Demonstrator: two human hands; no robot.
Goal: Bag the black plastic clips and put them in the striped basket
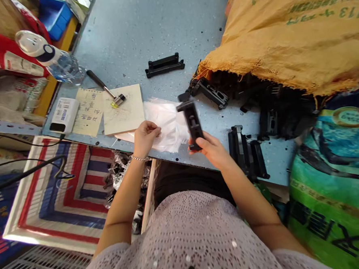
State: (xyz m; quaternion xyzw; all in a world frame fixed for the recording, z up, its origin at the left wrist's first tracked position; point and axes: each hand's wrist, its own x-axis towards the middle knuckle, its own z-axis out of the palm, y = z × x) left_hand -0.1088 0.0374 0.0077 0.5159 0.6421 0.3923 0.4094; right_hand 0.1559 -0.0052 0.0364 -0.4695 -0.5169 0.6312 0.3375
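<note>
My right hand (213, 150) grips a long black plastic part (193, 123) by its lower end, tilted above the table's near edge. My left hand (146, 136) has thumb and fingers pinched together; whatever may be between them is too small to make out. Beside it lies a stack of clear plastic bags (165, 123), partly under the held part. A pair of similar black parts (164, 65) lies farther back on the table. More black parts (244, 155) rest to the right of my right hand.
A yellow woven sack (283, 43) spills black parts at the right, above a green printed bag (331, 182). Left are a hammer (103, 84) on a wooden board (132, 107), a note sheet (88, 111), a white box (65, 113), a water bottle (62, 64) and a striped basket (27, 192).
</note>
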